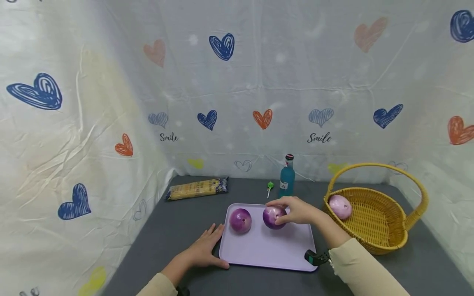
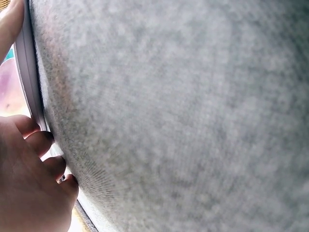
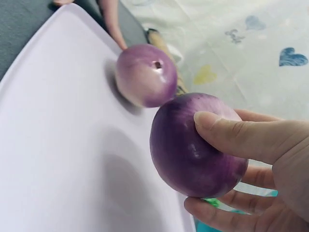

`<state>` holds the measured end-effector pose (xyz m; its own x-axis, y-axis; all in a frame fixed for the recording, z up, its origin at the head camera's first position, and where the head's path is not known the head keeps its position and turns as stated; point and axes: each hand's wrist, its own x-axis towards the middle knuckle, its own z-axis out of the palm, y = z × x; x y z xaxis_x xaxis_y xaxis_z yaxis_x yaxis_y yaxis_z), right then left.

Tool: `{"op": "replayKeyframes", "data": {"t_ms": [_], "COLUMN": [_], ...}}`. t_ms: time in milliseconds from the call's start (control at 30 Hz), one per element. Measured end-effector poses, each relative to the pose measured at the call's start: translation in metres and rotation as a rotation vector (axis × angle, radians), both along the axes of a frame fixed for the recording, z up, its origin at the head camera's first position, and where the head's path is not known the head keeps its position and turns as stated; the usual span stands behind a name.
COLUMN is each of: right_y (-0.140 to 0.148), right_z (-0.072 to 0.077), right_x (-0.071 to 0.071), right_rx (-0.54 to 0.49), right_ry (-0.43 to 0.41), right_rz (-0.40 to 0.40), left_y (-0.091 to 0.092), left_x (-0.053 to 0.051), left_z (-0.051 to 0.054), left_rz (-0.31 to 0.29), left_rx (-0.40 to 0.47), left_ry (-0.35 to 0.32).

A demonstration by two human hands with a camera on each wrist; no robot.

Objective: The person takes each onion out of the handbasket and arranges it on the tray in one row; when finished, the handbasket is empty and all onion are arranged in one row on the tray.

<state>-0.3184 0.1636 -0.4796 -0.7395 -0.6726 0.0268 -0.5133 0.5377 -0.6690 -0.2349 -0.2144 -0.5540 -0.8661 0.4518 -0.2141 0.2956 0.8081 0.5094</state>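
My right hand [image 1: 296, 210] grips a round, glossy purple vegetable [image 3: 190, 150] between thumb and fingers, just above the lilac tray [image 1: 266, 251]. Its exact kind cannot be told. A similar purple vegetable [image 1: 240, 220], with a small dark hole showing in the right wrist view, sits on the tray's left part. At the tray's left edge lies my left hand [image 1: 203, 247], thumb and fingers spread and touching the rim. In the left wrist view the fingers [image 2: 41, 142] are seen beside the tray's side.
To the right stands a yellow wicker basket [image 1: 374, 242] with a tall handle and a paler purple vegetable [image 1: 340, 206] inside. Behind the tray are a blue bottle [image 1: 287, 179] and a green lollipop [image 1: 270, 186]. A long yellow packet [image 1: 198, 188] lies at the back left.
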Motion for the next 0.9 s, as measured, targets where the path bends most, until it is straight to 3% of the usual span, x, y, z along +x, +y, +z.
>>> {"op": "replayKeyframes", "data": {"t_ms": [433, 900], "right_y": [-0.016, -0.025], "right_z": [-0.019, -0.019], "right_x": [0.002, 0.006], "right_rx": [0.042, 0.071], "right_ry": [-0.004, 0.014], "right_rz": [-0.01, -0.003], "left_y": [-0.001, -0.001], "left_x": [0.001, 0.003], "left_z": [0.001, 0.002], "left_rz": [0.004, -0.002], "left_rx": [0.006, 0.008], "left_ry": [0.007, 0.008]}}
